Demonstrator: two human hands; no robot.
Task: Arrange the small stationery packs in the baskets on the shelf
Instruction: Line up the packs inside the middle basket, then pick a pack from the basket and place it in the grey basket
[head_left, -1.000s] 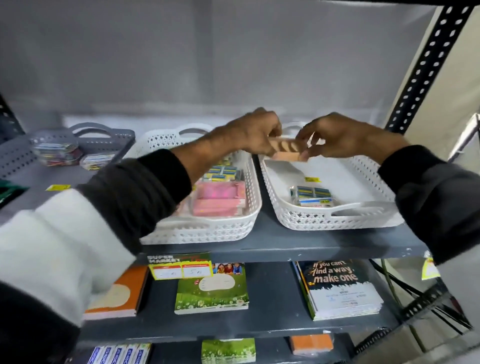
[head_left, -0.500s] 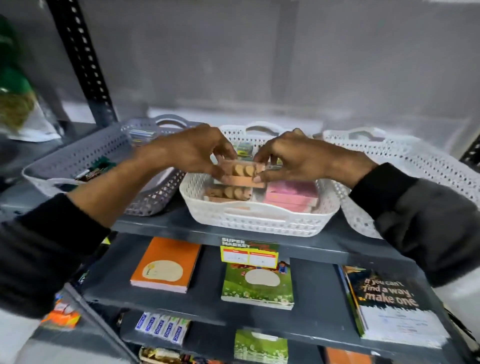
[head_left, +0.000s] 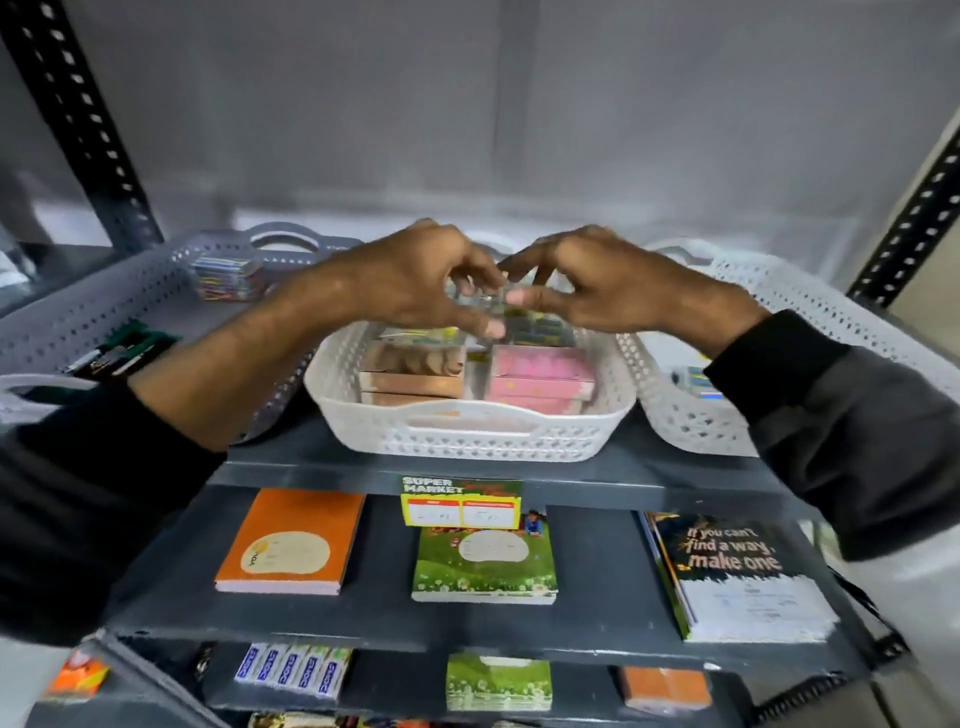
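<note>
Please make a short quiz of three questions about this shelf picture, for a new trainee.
1. True or false: the pink packs lie in the middle white basket.
2. Which basket is grey: A left, B middle, C right?
3. What colour is the notebook on the lower shelf, left side?

Key: 1 true. 2 A, the grey basket. 3 orange.

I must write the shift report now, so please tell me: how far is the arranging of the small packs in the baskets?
Done: brown packs and pink packs lie stacked in the front of the middle white basket. In hand: the left hand and right hand meet over its back half, fingering a small blurred pack. Left: loose packs in the grey basket and the right white basket.
</note>
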